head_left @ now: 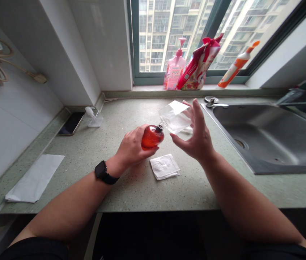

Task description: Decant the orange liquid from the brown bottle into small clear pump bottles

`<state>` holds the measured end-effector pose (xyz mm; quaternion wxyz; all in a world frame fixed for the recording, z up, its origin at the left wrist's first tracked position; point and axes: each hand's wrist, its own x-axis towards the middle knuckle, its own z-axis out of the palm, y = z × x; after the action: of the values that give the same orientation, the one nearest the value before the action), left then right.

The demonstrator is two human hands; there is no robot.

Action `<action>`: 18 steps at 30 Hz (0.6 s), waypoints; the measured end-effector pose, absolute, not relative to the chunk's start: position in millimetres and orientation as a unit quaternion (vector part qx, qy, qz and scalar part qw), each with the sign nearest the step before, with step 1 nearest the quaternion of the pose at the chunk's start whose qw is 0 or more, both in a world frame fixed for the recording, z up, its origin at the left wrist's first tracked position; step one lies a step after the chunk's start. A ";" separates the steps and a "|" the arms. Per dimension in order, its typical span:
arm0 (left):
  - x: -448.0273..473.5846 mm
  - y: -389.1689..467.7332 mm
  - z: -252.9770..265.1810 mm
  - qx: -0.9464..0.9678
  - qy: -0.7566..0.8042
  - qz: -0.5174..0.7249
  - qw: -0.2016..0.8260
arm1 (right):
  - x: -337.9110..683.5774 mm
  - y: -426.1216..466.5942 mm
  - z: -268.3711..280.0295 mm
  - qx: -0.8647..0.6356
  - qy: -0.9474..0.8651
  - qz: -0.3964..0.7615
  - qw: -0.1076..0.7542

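Observation:
My left hand (132,146) is wrapped round a round amber bottle (152,138) with a dark neck, which leans to the right. In my right hand (196,135) is a clear square bottle (178,117), tipped so that its neck points down to the left. The two bottle necks meet or nearly meet; I cannot tell whether they touch. Below them a folded white tissue (165,167) lies on the counter. Behind my left hand stands a clear pump top (90,112) in or beside a small clear holder (96,120).
A phone (71,123) and a white paper sheet (36,177) lie on the counter (131,193) at left. At right is a steel sink (267,141) with a faucet (291,94). A pink pump bottle (175,70), red bag (199,66) and orange-white bottle (234,68) stand on the sill.

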<state>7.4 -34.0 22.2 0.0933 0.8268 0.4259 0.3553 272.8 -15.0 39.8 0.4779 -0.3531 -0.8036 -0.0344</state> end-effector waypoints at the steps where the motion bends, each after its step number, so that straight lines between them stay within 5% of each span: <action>1: 7.4 -34.0 22.3 0.827 0.426 0.355 0.094 | 272.5 -14.6 39.1 -0.353 -0.802 -0.029 0.482; 18: 7.4 -33.0 21.1 0.829 0.423 0.355 0.088 | 271.0 -15.7 42.6 -0.329 -0.803 -0.056 0.493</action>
<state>7.4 -33.0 21.1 0.0878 0.8291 0.4230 0.3549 271.0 -15.7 42.6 0.4933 -0.3292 -0.8032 -0.0564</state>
